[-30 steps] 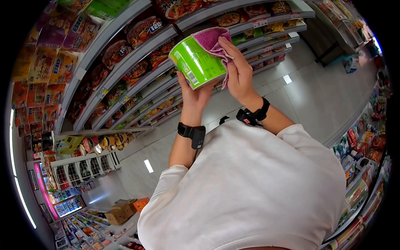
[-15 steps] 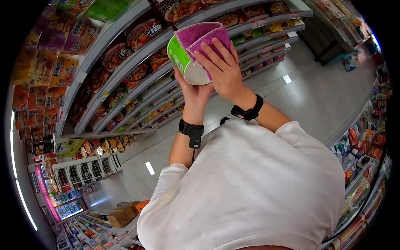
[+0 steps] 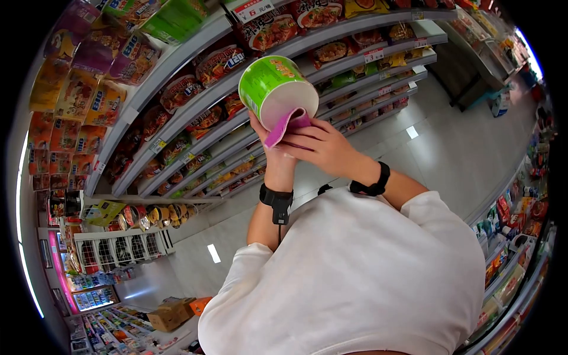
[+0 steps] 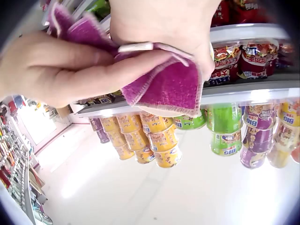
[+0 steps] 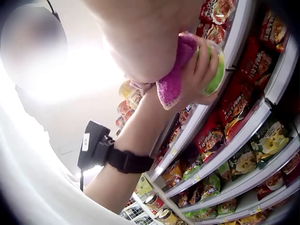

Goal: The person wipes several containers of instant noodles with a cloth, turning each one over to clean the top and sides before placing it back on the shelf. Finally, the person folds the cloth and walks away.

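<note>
In the head view a green instant noodle cup (image 3: 254, 89) is tilted so that its round white base faces the wearer. My left hand (image 3: 279, 163) holds it from below; in the right wrist view its fingers (image 5: 202, 63) curl round the green side. A folded purple cloth (image 3: 287, 127) overlaps the lower edge of the base. My right hand (image 3: 328, 148) grips this cloth, its fingers stretched toward the left hand. In the left wrist view the cloth (image 4: 168, 89) hangs out past the right hand's fingers (image 4: 112, 77), beside the left wrist.
Shelves (image 3: 331, 29) of packaged noodles rise just beyond the cup. Stacked noodle cups (image 3: 89, 89) stand at the left. Down the left aisle are a white wire rack (image 3: 121, 245) and a cardboard box (image 3: 170, 313). More stocked shelves (image 3: 509, 236) run along the right.
The cup has turned to bring its white base into full view. My right hand has moved down with the cloth, from the cup's side to the base's lower edge. My left hand keeps its hold.
</note>
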### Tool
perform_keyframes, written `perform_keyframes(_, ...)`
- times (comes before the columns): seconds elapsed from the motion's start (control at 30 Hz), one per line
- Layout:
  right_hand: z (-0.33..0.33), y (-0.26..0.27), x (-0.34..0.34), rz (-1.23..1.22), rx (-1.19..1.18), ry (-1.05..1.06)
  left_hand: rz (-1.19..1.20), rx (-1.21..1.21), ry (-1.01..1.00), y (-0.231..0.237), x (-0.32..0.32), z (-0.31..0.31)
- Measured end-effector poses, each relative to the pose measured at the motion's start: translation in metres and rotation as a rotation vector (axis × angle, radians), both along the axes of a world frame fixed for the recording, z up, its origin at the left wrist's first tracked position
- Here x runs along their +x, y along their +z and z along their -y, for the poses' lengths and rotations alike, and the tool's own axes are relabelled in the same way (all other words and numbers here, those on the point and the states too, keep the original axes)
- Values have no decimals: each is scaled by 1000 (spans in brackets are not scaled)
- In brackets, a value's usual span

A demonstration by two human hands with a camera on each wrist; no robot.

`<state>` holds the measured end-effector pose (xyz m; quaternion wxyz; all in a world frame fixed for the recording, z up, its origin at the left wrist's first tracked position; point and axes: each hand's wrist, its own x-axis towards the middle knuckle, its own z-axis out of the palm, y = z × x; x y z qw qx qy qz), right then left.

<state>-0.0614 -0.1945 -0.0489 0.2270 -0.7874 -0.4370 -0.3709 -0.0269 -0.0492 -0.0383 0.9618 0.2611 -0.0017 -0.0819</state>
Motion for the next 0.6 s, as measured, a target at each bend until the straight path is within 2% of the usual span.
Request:
perform_keyframes(0.07,16,5,-6,-180,-22,10,10,-15,-11,0,-7,-1)
perform_keyframes(0.1,23,9,-4,-192,27,-40,-19,-81,13,-3,-7,-2)
perform_keyframes(0.2,50,4,15,-425,300,-138,-52,-212,-21,-5,0,-14)
perform_keyframes(0.23,57,8,22,-559,490,-107,0,-139,-21,-11,4,-19)
perform_keyframes(0.27,68,8,29,-648,518,-113,-24,-33,17,-12,-2,-22)
perform_keyframes(0.33,73,19,37,-1081,766,148,186,-24,-87,-46,10,-41)
perform_keyframes(0.37,72,27,33,-1118,619,165,175,41,-26,-41,2,-41)
perform_keyframes(0.4,72,36,33,-1143,468,178,200,129,-46,-15,-10,-36)
perform_keyframes(0.47,58,50,31,-1073,251,240,354,397,-28,-4,-10,-29)
perform_keyframes(0.5,55,54,33,-1221,253,191,422,432,-22,1,-10,-26)
perform_keyframes(0.53,53,55,35,-1218,255,192,425,434,-22,8,-11,-26)
perform_keyframes(0.6,52,57,38,-1106,337,280,478,600,22,26,-12,-27)
